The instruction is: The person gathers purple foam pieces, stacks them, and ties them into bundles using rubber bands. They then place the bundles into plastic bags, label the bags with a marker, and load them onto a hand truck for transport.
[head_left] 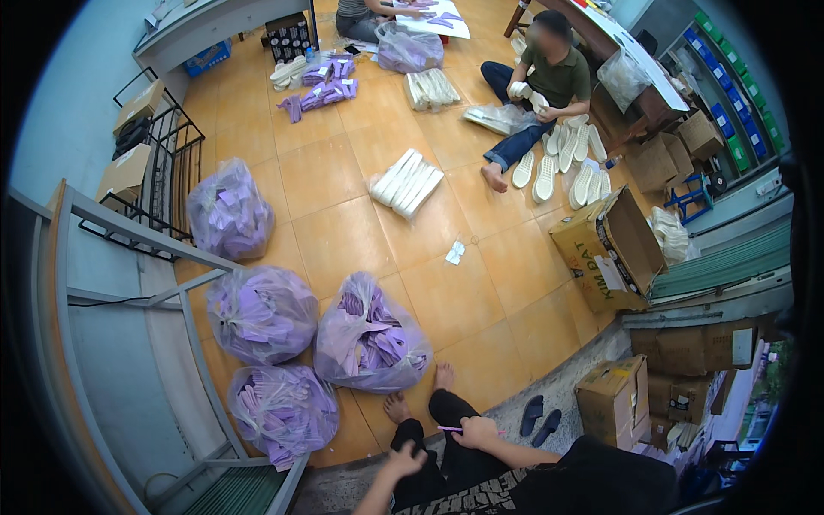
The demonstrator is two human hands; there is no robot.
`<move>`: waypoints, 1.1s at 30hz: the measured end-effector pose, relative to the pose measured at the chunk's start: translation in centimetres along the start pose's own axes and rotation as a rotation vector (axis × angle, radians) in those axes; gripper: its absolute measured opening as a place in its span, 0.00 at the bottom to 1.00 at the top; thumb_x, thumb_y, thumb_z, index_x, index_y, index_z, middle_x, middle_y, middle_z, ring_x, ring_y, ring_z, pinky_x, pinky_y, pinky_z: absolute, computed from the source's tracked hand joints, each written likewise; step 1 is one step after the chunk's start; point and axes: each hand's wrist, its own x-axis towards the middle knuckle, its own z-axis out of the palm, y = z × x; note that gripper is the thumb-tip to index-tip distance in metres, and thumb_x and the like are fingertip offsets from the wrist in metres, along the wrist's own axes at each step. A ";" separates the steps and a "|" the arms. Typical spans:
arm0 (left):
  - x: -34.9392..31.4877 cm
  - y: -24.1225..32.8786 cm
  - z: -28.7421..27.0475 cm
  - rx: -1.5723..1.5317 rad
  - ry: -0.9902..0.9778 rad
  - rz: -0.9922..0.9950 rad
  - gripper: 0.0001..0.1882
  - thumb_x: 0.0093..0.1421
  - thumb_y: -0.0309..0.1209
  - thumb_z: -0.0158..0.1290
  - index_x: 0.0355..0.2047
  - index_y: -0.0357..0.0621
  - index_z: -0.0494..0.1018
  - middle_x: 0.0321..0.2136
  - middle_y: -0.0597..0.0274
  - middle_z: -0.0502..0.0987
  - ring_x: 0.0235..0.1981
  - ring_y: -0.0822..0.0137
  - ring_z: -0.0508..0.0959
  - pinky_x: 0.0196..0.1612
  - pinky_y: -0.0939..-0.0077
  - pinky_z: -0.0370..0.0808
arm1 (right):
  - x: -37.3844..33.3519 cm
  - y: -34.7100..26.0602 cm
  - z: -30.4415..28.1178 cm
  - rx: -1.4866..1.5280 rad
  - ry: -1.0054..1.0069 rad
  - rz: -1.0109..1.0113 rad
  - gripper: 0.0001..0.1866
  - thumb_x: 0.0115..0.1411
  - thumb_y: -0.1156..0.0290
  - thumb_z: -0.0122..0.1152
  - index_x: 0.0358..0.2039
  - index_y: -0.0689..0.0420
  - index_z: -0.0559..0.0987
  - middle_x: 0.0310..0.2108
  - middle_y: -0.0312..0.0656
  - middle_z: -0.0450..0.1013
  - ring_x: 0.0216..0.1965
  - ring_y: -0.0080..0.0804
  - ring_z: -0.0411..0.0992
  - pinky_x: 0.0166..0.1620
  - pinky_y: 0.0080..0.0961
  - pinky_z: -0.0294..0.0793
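My right hand [479, 433] rests over my right thigh, its fingers closed around a thin pink-purple stick [448, 428] that looks like a pen. My left hand [405, 462] is over my left leg, fingers apart and nothing visible in it. Just beyond my feet stands a clear plastic bag [374, 339] with its top open, full of folded purple pieces. To its left are two more such bags, one [263, 314] farther off and one [284, 415] nearer. Neither hand touches the bags.
Another purple-filled bag [229, 210] stands by a black rack [159, 159]. A wrapped bundle of white soles [408, 184] lies mid-floor. A co-worker [549, 77] sits among loose soles [566, 146]. An open carton [609, 249] is at right; dark slippers [539, 419] lie near a box [611, 396].
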 end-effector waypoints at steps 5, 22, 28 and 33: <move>3.1 0.8 7.7 0.252 0.078 -0.204 0.46 0.54 0.67 0.57 0.72 0.82 0.56 0.75 0.33 0.34 0.68 0.21 0.56 0.60 0.23 0.64 | 1.5 -1.5 -0.8 -0.023 0.062 -0.124 0.18 0.62 0.51 0.60 0.36 0.53 0.84 0.33 0.50 0.82 0.37 0.51 0.82 0.42 0.49 0.82; 13.8 11.1 -15.9 0.192 1.238 0.172 0.38 0.62 0.36 0.58 0.68 0.34 0.59 0.70 0.36 0.55 0.71 0.34 0.55 0.70 0.43 0.56 | 21.9 -1.8 -8.9 0.060 0.177 -0.470 0.32 0.59 0.65 0.60 0.63 0.57 0.67 0.62 0.52 0.67 0.39 0.52 0.81 0.39 0.49 0.81; 19.2 10.7 -26.8 0.260 0.831 0.274 0.37 0.62 0.39 0.59 0.67 0.34 0.61 0.64 0.33 0.67 0.68 0.41 0.65 0.69 0.44 0.60 | 28.5 -6.9 -6.3 -0.228 -0.005 -0.591 0.26 0.56 0.66 0.63 0.56 0.56 0.76 0.57 0.51 0.75 0.42 0.47 0.82 0.41 0.47 0.82; 19.2 8.6 -24.8 0.146 0.536 0.140 0.29 0.69 0.52 0.46 0.56 0.39 0.71 0.45 0.34 0.81 0.50 0.34 0.79 0.59 0.41 0.69 | 25.1 -5.5 -4.9 -0.095 -0.085 -0.386 0.19 0.58 0.64 0.64 0.50 0.55 0.80 0.47 0.51 0.81 0.44 0.46 0.82 0.45 0.45 0.81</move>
